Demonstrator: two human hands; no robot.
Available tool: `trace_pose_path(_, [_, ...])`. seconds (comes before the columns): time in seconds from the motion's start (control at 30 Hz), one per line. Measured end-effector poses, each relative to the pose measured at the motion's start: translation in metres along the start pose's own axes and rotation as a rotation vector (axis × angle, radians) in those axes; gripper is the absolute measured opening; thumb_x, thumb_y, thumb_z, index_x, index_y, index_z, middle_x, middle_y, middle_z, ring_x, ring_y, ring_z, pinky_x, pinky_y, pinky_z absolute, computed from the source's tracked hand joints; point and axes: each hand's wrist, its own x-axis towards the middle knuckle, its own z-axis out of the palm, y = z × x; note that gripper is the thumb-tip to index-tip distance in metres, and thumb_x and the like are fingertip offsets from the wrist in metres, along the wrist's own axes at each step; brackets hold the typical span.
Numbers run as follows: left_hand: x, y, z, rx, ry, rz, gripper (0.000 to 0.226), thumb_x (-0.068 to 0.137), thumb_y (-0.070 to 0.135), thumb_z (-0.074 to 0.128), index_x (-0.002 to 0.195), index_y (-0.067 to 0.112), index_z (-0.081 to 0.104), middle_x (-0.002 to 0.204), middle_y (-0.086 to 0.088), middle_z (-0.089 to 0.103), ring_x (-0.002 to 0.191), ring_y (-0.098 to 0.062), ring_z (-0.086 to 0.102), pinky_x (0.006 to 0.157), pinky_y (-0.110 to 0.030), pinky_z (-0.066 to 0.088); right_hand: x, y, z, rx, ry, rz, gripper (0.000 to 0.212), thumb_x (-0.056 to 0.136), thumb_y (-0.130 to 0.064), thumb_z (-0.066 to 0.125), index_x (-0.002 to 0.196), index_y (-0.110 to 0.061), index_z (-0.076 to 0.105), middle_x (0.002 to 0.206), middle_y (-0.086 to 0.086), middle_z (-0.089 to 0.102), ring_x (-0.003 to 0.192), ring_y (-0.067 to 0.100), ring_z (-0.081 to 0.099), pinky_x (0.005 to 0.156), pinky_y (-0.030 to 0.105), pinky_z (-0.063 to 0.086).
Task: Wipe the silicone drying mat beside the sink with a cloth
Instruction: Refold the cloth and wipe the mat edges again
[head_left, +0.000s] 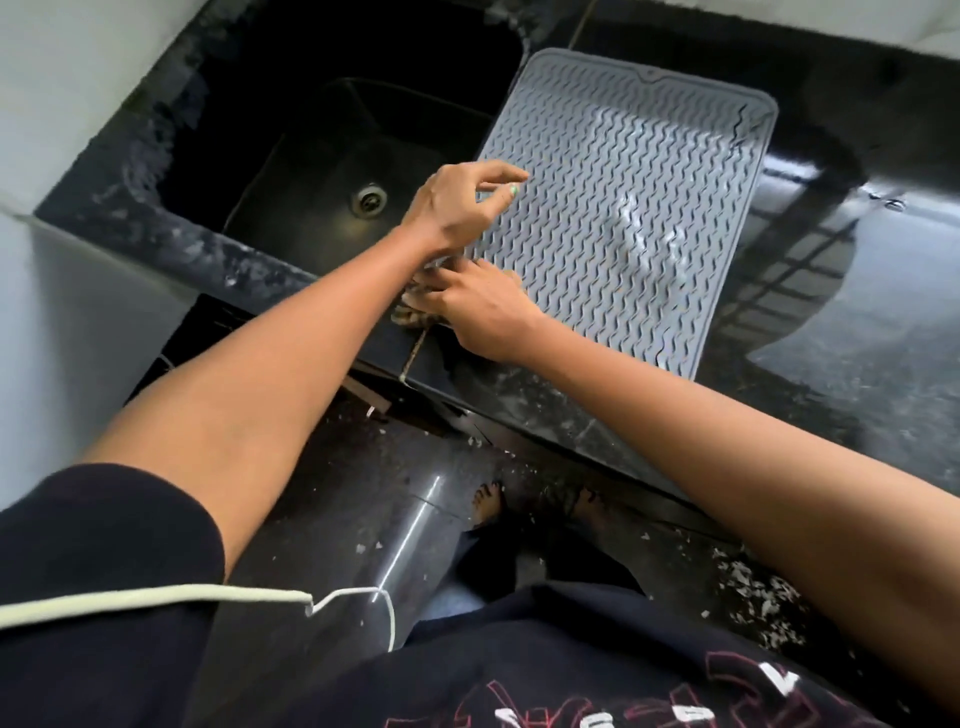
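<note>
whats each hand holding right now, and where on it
The left hand pinches the grey mat at its sink-side edge. The right hand presses a bunched cloth at the mat's near corner.

Both hands crowd the drying mat's (623, 208) near-left corner, left hand (462, 208) crossing above right hand (478, 306). Rest of the mat lies bare; open black counter (857, 312) to its right, deep sink (337, 156) dropping away left.

Both bare forearms reach from the lower corners toward the middle of the frame. The left hand (457, 205) sits above, fingers curled and pinching, thumb and forefinger pointing right. The right hand (475, 306), just below, is turned palm-down with fingers pressed leftward, partly hidden under the left wrist.
</note>
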Motion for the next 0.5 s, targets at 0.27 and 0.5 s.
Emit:
trace_pose_path(0.27, [-0.004, -0.009, 0.051, 0.219, -0.245, -0.088, 0.060, 0.101, 0.043, 0.033, 0.153, 0.023, 0.013, 0.162, 0.001, 0.007, 0.150, -0.018, 0.001, 0.122, -0.040, 0.003, -0.050, 0.007, 0.006, 0.006, -0.011, -0.001, 0.048, 0.078, -0.001, 0.047, 0.120, -0.018, 0.062, 0.131, 0.007, 0.055, 0.111, 0.033, 0.050, 0.072, 0.037, 0.040])
trace_pose_path(0.5, [-0.010, -0.012, 0.057, 0.464, -0.201, -0.004, 0.066, 0.100, 0.050, 0.025, 0.154, 0.020, 0.002, 0.163, -0.001, -0.001, 0.150, -0.019, -0.004, 0.121, -0.040, -0.004, -0.145, 0.037, -0.008, 0.126, -0.070, 0.135, 0.051, 0.068, 0.008, 0.053, 0.109, -0.017, 0.071, 0.125, 0.009, 0.063, 0.098, 0.036, 0.056, 0.081, 0.045, 0.049])
